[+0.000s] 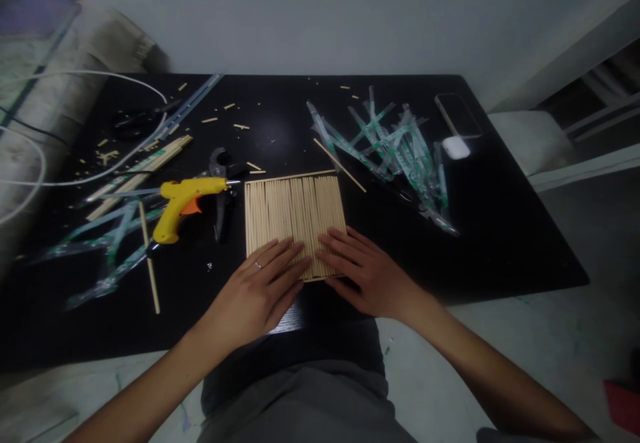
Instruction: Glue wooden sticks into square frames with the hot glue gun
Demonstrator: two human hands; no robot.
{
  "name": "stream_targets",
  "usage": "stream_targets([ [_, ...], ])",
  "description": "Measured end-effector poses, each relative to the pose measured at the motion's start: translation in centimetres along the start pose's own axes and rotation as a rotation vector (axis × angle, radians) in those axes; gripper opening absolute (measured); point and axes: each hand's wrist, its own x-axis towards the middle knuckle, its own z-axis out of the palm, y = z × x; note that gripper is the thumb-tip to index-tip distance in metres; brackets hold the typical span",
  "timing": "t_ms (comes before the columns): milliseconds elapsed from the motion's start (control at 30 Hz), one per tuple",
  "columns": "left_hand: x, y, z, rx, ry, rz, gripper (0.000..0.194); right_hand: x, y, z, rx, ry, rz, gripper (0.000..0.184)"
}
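Observation:
A flat square panel of wooden sticks laid side by side rests on the black table in front of me. My left hand lies on the panel's lower left part, fingers stretched out, a ring on one finger. On its lower right part rests my right hand, fingers extended and slightly spread. Both palms face down, and neither hand grips anything. Left of the panel lies a yellow hot glue gun, its nozzle pointing at the panel's upper left corner. Beside it are dark pliers or cutters, partly hidden by the gun.
Clear-and-green wrappers are heaped on the right, near a phone and a white case. More wrappers, loose sticks, dark scissors and a white cable occupy the left. Stick scraps are scattered across the back.

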Motion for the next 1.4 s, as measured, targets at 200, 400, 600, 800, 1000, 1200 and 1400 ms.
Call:
stream_targets([
  [200, -0.1, 0.0, 0.2, -0.035, 0.007, -0.012, 0.042, 0.0, 0.0, 0.0, -0.003, 0.008, -0.003, 0.046],
  [400, -1.1, -1.0, -1.2, -0.265, 0.119, -0.158, 0.057, 0.1, 0.1, 0.1, 0.005, 0.034, -0.021, 0.046],
  [600, -2.9, -1.9, -2.9, -0.258, 0.143, -0.256, 0.061, 0.1, 0.1, 0.1, -0.001, 0.045, -0.030, 0.046],
  [800, -3.5, -1.7, -2.3, -0.116, 0.106, -0.164, 0.061, 0.0, 0.2, 0.2, 0.009, 0.050, -0.037, 0.050],
  [1000, -4.0, -2.0, -2.1, -0.017, 0.061, -0.101, 0.060, 0.1, 0.2, 0.1, 0.008, 0.051, -0.039, 0.052],
  [1200, -4.1, -2.0, -2.0, 0.005, 0.049, -0.083, 0.057, 0.1, 0.2, 0.1, 0.005, 0.044, -0.040, 0.047],
  [1400, -4.2, -2.1, -1.9, -0.009, 0.064, -0.071, 0.058, 0.1, 0.2, 0.1, 0.018, 0.048, -0.033, 0.051],
])
